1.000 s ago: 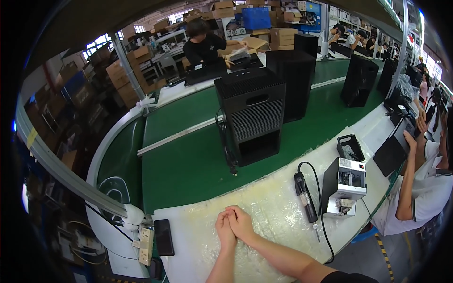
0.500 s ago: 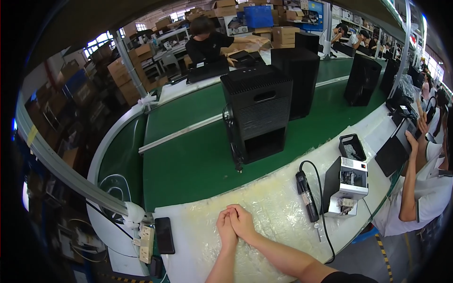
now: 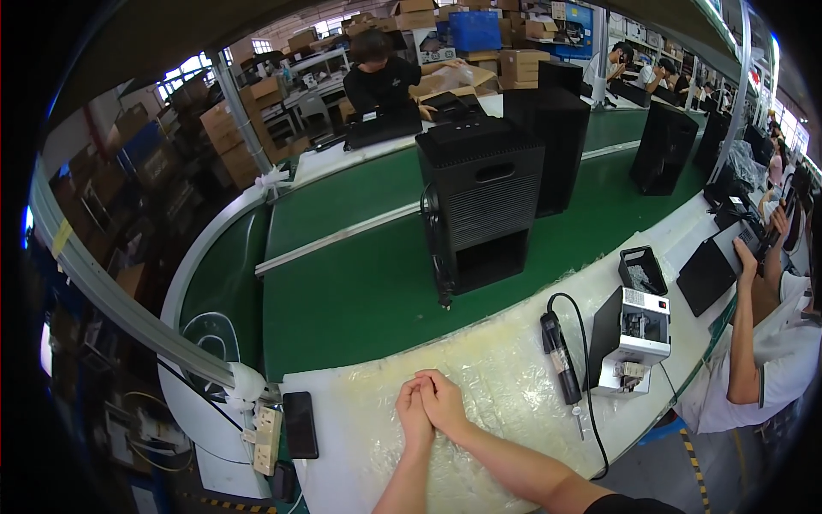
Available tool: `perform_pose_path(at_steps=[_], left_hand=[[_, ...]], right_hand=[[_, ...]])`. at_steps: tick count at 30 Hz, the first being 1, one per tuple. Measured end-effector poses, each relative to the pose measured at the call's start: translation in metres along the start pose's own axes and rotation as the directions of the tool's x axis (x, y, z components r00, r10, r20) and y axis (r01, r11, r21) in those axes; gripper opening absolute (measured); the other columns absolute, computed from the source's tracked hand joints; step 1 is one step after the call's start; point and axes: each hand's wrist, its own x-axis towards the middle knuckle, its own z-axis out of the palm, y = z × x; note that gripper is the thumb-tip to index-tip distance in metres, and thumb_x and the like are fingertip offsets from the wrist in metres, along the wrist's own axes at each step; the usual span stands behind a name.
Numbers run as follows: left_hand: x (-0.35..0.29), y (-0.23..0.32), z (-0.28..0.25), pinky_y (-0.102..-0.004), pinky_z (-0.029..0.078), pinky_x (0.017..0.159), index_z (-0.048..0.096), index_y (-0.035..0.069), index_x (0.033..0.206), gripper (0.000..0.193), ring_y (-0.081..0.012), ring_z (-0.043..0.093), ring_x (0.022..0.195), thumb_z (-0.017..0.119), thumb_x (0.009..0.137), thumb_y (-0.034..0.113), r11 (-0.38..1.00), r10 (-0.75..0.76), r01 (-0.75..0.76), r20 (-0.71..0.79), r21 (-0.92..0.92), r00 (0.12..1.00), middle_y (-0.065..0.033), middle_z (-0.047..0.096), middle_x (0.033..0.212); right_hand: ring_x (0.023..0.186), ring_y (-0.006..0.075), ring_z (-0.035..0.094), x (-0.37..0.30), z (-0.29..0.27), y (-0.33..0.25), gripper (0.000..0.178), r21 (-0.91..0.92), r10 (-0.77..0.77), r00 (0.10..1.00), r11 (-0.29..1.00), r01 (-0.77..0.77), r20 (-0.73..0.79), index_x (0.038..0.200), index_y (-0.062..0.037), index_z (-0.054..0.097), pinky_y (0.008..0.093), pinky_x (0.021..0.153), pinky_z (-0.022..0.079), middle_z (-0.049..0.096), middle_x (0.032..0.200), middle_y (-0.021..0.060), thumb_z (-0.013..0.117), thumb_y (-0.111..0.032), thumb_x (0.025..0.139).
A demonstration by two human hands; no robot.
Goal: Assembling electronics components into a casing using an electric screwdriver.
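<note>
My left hand (image 3: 413, 415) and my right hand (image 3: 442, 404) are clasped together over the plastic-covered bench (image 3: 360, 428). The right fingers fold over the left ones, and both hands are closed, with no object showing between them. To their left lies a black phone (image 3: 300, 425). On the right, apart from my hands, lies a black electric screwdriver (image 3: 561, 358) with a looping cable. Beyond the bench edge stands a tall black ribbed housing (image 3: 497, 201) with a slot handle, an open lower bay and a power cord hanging at its side.
A white-and-black screw feeder (image 3: 638, 334) and a black bin of small parts (image 3: 640, 276) stand at the right. More black housings (image 3: 552, 146) line the green conveyor (image 3: 342, 317). A power strip (image 3: 266, 441) borders the left. Co-workers work opposite and at my right.
The view has shifted slightly. The black housings appear a little farther right. Opposite, the co-worker's arm has shifted by a clear plastic bag. My hands stay clasped.
</note>
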Motion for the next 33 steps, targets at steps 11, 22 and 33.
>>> perform_pose_path(at_steps=[11, 22, 33], left_hand=[[-0.0004, 0.0017, 0.0011, -0.0245, 0.046, 0.073, 0.061, -0.001, 0.096, 0.018, -0.0122, 0.056, 0.080, 0.044, 0.094, 0.004, 1.000, -0.010, 0.010, -0.001, -0.011, 1.000, -0.0057, 0.062, 0.088], [-0.0018, 0.0021, 0.0009, -0.0236, 0.047, 0.072, 0.060, -0.001, 0.096, 0.017, -0.0116, 0.055, 0.080, 0.044, 0.094, 0.004, 1.000, -0.002, 0.002, 0.000, 0.009, 1.000, -0.0057, 0.061, 0.088], [-0.0001, -0.0021, 0.0010, -0.0240, 0.047, 0.073, 0.060, -0.001, 0.097, 0.017, -0.0119, 0.056, 0.081, 0.044, 0.094, 0.004, 1.000, -0.006, 0.006, -0.011, -0.015, 1.000, -0.0060, 0.061, 0.089]], right_hand=[[0.080, 0.0357, 0.066, 0.0011, 0.0001, 0.0020, 0.019, 0.010, -0.004, 1.000, 1.000, 0.004, -0.002, 0.100, -0.0052, 0.063, 0.0391, 0.070, 0.053, 0.067, 0.089, 0.0189, 0.051, -0.014, 0.090], [0.080, 0.0354, 0.066, 0.0002, 0.0006, 0.0039, 0.018, 0.014, 0.008, 1.000, 1.000, -0.008, 0.002, 0.100, -0.0053, 0.063, 0.0388, 0.070, 0.053, 0.067, 0.089, 0.0189, 0.051, -0.013, 0.088], [0.078, 0.0338, 0.066, 0.0021, -0.0013, 0.0025, 0.018, 0.032, -0.015, 1.000, 0.999, 0.015, -0.003, 0.100, -0.0046, 0.064, 0.0379, 0.069, 0.053, 0.067, 0.087, 0.0190, 0.051, -0.012, 0.089]])
